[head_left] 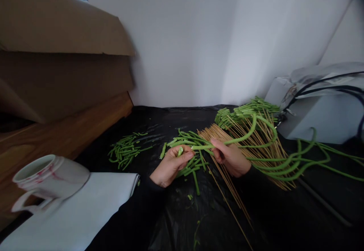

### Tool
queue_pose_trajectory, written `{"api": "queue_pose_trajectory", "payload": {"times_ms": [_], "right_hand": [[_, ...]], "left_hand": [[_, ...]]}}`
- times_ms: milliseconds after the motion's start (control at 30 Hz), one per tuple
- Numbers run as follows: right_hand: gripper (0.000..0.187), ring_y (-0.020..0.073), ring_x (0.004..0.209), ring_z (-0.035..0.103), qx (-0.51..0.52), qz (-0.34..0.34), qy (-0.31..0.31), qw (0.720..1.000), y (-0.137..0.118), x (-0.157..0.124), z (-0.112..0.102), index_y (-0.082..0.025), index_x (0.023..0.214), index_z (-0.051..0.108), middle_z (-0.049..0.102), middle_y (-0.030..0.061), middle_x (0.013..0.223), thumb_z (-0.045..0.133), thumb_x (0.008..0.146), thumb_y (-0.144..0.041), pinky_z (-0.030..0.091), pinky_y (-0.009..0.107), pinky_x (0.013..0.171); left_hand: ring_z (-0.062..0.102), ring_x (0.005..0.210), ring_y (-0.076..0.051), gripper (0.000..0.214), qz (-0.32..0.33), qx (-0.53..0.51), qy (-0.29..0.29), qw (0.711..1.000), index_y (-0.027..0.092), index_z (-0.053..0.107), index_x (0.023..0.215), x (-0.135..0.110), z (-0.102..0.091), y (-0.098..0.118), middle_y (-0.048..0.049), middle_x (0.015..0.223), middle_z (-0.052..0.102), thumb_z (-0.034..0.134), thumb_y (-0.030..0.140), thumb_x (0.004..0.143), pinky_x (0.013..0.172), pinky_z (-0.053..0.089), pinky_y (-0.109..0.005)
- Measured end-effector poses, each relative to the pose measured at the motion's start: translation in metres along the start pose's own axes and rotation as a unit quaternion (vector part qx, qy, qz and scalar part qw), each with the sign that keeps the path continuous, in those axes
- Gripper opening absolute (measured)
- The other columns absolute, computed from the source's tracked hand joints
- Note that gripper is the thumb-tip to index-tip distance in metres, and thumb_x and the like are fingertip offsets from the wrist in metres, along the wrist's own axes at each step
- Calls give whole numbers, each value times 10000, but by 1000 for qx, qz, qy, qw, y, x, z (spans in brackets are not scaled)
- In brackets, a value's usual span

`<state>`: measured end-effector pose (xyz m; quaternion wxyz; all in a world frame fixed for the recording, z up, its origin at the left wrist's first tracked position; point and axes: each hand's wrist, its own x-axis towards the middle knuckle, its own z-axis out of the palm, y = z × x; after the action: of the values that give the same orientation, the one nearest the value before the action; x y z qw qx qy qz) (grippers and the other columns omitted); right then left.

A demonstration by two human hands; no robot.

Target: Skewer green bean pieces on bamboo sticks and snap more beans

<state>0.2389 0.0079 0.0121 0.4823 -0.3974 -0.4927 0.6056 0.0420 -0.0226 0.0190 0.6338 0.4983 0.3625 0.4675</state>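
Observation:
My left hand (173,163) is closed, with a short piece of long bean (180,151) pinched between thumb and fingers. In my right hand (231,158), thumb and fingers grip a long bean (200,148) whose pale cut end points at my left thumb. Several long beans (287,167) loop out to the right beside that hand. Beneath both hands lie loose cut bean pieces (189,169). Thin bamboo skewers (261,141) fan out under and behind my right hand, and a few (227,188) run toward me.
A heap of bean pieces (244,110) lies at the back right. Smaller pieces (125,152) lie left on black plastic sheeting (170,114). A mug (57,177) stands on a white sheet (93,201). A cardboard box (65,72) and a grey-white box with cables (324,118) flank the area.

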Motion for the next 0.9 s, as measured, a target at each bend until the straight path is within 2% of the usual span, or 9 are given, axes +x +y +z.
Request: {"api": "queue_pose_trajectory", "payload": {"times_ms": [133,267,333,467,533,633,767,800,900], "right_hand": [[445,58,389,353,45,21,-125,991,-3,-6,3,-177,510,473,428,-49,414,601,824,-465,235,212,400],[401,50,347,311,83,42,-230,969,-3,-11,-1,-179,531,463,410,-66,389,623,815,-414,187,203,373],[363,56,336,332,84,52,-298,949,-3,-13,-5,-178,548,489,424,-66,378,653,784,-400,204,199,364],[306,78,360,436,27,82,-428,900,-7,-18,-16,-153,611,581,525,-33,438,719,705,-409,290,203,368],[302,76,359,448,-4,93,-429,899,-9,-18,-18,-151,613,584,546,-27,461,721,703,-404,292,197,355],[333,53,310,374,-35,100,-349,931,-12,-15,-15,-166,560,542,482,-58,396,691,731,-409,236,182,322],[388,40,303,317,-114,97,-240,959,-11,-8,-11,-164,530,553,415,-71,357,632,773,-457,199,181,318],[391,40,310,324,-137,94,-228,959,-10,-7,-11,-161,540,564,427,-65,369,622,781,-463,202,182,321],[388,45,335,362,-178,84,-218,956,-7,-6,-10,-156,578,581,479,-45,422,608,792,-479,226,186,335]], "left_hand": [[349,527,-58,242,1,101,-53,993,128,601,718,-4,4,4,33,615,493,751,318,726,486,248,-187],[454,600,-99,173,25,240,-80,967,116,665,749,-4,9,3,2,660,567,692,285,766,572,353,-208],[493,633,-115,141,50,306,-79,947,125,674,757,-4,10,0,-4,682,600,657,261,790,615,378,-218],[527,657,-126,126,92,428,-39,898,150,679,747,-3,8,-7,4,683,623,639,253,809,642,375,-223],[512,623,-119,182,89,434,-41,895,149,661,706,-3,6,-9,14,644,601,659,303,803,608,365,-219],[518,610,-126,304,80,397,-49,913,145,642,651,-2,6,-11,8,613,588,634,396,823,591,378,-221],[609,822,-182,276,94,304,-33,947,153,703,823,1,5,-8,-46,823,689,576,394,870,772,437,-258],[608,806,-179,282,89,291,-30,952,149,705,819,2,5,-6,-50,815,690,585,400,864,769,438,-258],[523,597,-126,380,56,275,-32,959,129,678,675,2,4,-3,-17,616,610,596,462,840,622,410,-230]]}}
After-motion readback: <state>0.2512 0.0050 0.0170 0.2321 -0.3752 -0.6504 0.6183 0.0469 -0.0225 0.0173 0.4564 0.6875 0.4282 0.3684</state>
